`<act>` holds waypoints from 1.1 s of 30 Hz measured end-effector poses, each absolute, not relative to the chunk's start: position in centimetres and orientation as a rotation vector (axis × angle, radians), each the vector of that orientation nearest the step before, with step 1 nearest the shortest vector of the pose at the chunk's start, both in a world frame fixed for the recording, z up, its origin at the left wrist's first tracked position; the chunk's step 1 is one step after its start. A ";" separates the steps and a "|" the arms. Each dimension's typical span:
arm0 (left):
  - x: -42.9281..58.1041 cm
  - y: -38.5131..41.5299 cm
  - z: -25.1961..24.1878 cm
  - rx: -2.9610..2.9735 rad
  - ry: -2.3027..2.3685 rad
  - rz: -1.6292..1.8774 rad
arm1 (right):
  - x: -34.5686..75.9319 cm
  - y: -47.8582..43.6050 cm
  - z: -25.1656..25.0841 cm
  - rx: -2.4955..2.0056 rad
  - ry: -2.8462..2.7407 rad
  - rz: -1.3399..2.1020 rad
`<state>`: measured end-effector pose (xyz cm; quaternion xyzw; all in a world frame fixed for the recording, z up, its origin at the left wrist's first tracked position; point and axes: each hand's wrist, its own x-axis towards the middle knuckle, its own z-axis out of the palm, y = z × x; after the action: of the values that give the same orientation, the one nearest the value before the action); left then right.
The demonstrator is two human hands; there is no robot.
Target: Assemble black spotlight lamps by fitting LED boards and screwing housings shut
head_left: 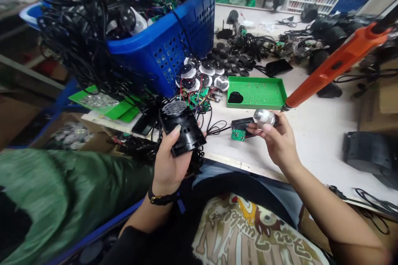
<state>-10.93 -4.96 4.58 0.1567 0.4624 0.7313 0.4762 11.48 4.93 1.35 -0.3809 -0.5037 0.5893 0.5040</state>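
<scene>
Honestly, light brittle stuff: black plastic housing (183, 132) clasped in left hand (169, 163), slick clear dome (264, 118) pinched by right hand (280, 143), edges safest.

The left hand (169, 161) is raised with bent fingers and stands well left of the right hand (278, 140), which is pinching closed. The left forearm (146, 215) and right forearm (329, 207) come up from below, and the left wrist (161, 190) wears a dark band (161, 198).

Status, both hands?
Left hand gripping black perforated plastic housing. Right hand holding clear round cover. Green circuit board on bench just beyond. Orange electric screwdriver close by.
</scene>
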 end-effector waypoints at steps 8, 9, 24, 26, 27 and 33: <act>-10.6 -5.9 3.7 0.654 1.271 2.043 | 6.6 6.8 2.0 -0.841 -0.832 1.285; -10.7 -5.8 3.6 0.681 1.297 2.069 | 5.9 7.4 2.4 -0.834 -0.812 1.277; -12.9 -5.9 6.2 0.636 1.311 2.178 | -1.4 10.8 15.9 -0.672 -0.867 1.402; -13.7 -5.7 6.2 0.680 1.300 2.218 | -1.1 10.9 15.4 -0.663 -0.956 1.347; -14.2 -5.7 6.3 0.716 1.305 2.248 | -0.8 11.0 14.8 -0.646 -0.967 1.321; -17.7 -8.1 6.3 0.650 1.269 2.079 | 1.3 10.4 9.0 -0.673 -0.879 1.334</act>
<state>-17.70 -8.09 6.28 0.2455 0.4793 0.7854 0.3053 1.29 10.36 8.97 -0.2961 -0.3866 0.5864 0.6473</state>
